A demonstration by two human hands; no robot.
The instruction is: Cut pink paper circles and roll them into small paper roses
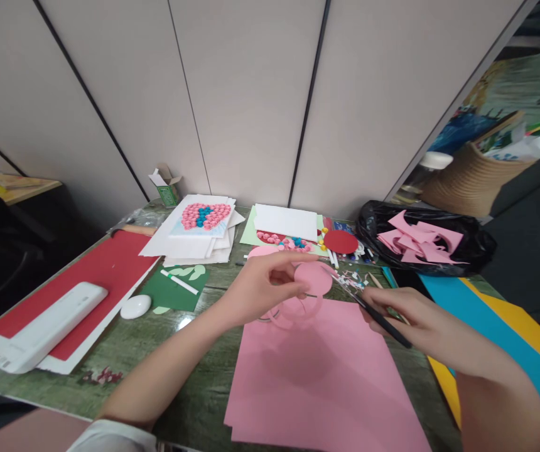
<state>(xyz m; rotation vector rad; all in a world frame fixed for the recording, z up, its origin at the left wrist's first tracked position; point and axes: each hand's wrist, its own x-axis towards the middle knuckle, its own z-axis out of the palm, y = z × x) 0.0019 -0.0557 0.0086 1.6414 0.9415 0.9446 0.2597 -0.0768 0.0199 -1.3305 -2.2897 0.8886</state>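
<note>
Between its thumb and fingers my left hand (263,282) pinches a pink paper circle (314,280), with a thin curled strip of pink paper (293,314) hanging beneath it. My right hand (404,307) is wrapped round the handles of black-handled scissors (383,320), whose blades point left to the circle's right edge. Whether the blades touch the paper I cannot make out. Below both hands lie large pink paper sheets (317,383). Another pink round piece (264,251) shows partly behind my left hand.
A black bag (481,248) with pink scraps (421,238) stands at the right, above blue paper (477,320) and yellow paper. To the left are a white laminator-like device (53,326) on red paper (124,263), a green sheet (176,295) and white papers (157,242). A red circle (340,241) lies behind.
</note>
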